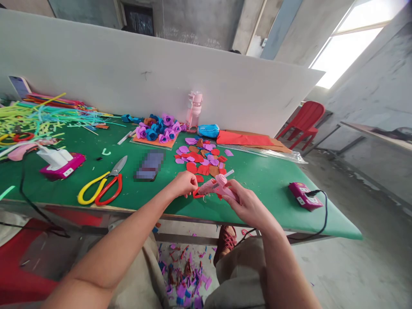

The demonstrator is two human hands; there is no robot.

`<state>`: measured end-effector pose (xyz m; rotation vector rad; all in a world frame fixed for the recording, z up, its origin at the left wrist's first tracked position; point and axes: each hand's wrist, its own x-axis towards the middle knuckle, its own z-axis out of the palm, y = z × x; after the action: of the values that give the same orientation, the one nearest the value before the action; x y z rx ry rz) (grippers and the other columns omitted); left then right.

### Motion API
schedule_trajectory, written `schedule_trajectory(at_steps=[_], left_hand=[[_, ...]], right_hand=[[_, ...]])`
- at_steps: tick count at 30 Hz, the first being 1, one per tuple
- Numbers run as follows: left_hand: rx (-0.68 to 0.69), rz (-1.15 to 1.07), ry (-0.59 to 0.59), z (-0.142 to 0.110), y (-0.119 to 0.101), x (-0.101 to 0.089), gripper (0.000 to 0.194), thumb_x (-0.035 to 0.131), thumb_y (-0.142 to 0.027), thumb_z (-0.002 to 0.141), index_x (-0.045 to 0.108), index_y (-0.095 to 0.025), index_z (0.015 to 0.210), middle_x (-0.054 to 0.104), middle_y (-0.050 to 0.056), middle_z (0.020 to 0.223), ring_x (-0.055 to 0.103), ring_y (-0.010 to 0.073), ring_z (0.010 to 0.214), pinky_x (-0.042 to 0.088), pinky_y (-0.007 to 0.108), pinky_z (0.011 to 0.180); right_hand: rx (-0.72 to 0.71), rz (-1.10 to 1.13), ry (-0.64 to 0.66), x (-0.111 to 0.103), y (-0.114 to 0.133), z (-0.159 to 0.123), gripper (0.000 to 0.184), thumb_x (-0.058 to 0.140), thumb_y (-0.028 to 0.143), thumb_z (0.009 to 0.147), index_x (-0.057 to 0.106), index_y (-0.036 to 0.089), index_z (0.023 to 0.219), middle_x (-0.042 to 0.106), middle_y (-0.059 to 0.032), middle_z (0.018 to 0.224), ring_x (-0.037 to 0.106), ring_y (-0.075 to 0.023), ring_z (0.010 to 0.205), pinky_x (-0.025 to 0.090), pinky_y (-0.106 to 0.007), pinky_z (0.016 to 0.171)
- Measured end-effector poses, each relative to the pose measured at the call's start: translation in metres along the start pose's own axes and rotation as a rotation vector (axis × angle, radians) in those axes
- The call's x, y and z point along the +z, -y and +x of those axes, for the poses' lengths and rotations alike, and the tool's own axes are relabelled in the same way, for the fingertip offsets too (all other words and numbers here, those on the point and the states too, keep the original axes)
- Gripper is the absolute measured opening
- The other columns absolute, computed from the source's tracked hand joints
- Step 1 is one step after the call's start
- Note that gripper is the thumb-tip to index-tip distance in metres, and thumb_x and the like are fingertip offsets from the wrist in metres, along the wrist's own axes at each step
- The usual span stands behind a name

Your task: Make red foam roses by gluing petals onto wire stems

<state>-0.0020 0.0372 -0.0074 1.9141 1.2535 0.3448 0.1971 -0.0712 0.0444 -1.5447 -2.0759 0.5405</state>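
Observation:
My right hand (246, 204) is wrapped round a pink glue gun (216, 185), whose nozzle points left at a small red felt piece (197, 194). My left hand (184, 183) is closed in a pinch on that red piece, just above the green table's (267, 180) front edge. Beyond the hands lies a heap of red, purple and brown felt petals (201, 156). Finished purple and blue felt roses (157, 128) sit on an orange sheet further back.
Yellow and red scissors (103, 186) lie to the left beside a phone (149, 165). Pink power strips sit at the left (62, 165) and right (304, 196) with black cables. A pink bottle (195, 110), red felt sheets (244, 139), coloured strips (35, 116) and a white partition (128, 73) stand behind.

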Motion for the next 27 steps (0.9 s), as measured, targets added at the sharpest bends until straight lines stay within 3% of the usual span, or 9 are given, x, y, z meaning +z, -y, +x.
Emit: schedule_trajectory(at_steps=[9, 19, 27], left_hand=[[0.009, -0.001, 0.005, -0.0005, 0.0000, 0.0004, 0.008, 0.055, -0.017, 0.061, 0.062, -0.013, 0.062, 0.059, 0.001, 0.049, 0.053, 0.0108, 0.036, 0.040, 0.019, 0.037], [0.026, 0.011, 0.001, -0.0014, 0.0010, 0.0006, 0.014, 0.059, -0.027, 0.064, 0.059, -0.014, 0.059, 0.060, 0.002, 0.051, 0.053, 0.0113, 0.035, 0.037, 0.019, 0.035], [0.021, 0.025, -0.001, -0.0024, -0.0013, 0.0002, 0.010, 0.057, -0.023, 0.064, 0.056, -0.014, 0.059, 0.060, 0.001, 0.051, 0.054, 0.0107, 0.036, 0.035, 0.018, 0.034]], right_hand=[[0.044, 0.066, 0.026, -0.0022, -0.0008, -0.0002, 0.016, 0.045, 0.037, 0.085, 0.046, 0.021, 0.087, 0.045, 0.0054, 0.062, 0.033, -0.0099, 0.053, 0.029, -0.020, 0.049], [0.015, 0.047, 0.029, 0.0001, 0.0000, 0.0001, 0.010, 0.042, 0.032, 0.086, 0.043, 0.022, 0.089, 0.055, 0.0012, 0.071, 0.046, -0.0131, 0.058, 0.034, -0.022, 0.055], [0.007, 0.024, 0.047, 0.0020, -0.0008, 0.0005, 0.007, 0.040, 0.028, 0.087, 0.041, 0.022, 0.090, 0.059, -0.0013, 0.078, 0.050, -0.0149, 0.062, 0.035, -0.023, 0.057]])
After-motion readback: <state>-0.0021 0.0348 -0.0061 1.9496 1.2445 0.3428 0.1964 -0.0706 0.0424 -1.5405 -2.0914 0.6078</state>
